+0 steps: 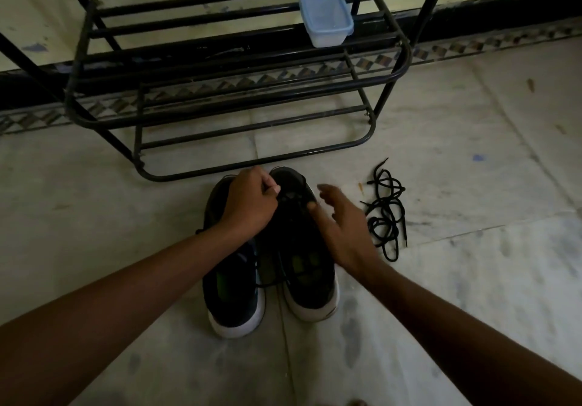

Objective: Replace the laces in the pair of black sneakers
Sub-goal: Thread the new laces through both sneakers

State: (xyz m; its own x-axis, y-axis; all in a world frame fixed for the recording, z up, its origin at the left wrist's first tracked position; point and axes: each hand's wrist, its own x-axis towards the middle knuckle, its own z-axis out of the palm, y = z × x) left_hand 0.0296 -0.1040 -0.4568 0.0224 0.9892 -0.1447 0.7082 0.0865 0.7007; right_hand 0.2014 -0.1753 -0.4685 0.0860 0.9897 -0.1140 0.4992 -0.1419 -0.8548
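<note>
Left hand curled fingers pinch the lace near the right sneaker far toe end; right hand, fingers loosely spread, hovers at that sneaker's right edge, nearer the loose laces.

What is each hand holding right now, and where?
Left hand seems to pinch the lace at the right sneaker's toe-end eyelets; right hand holds nothing.

- The pale, stained stone floor carries everything here.
- Two black sneakers stand side by side on it: the left sneaker under the left hand, and the right sneaker under the right hand.
- Loose black laces lie tangled just right of the right hand.
- A black metal rack stands beyond both hands.
</note>
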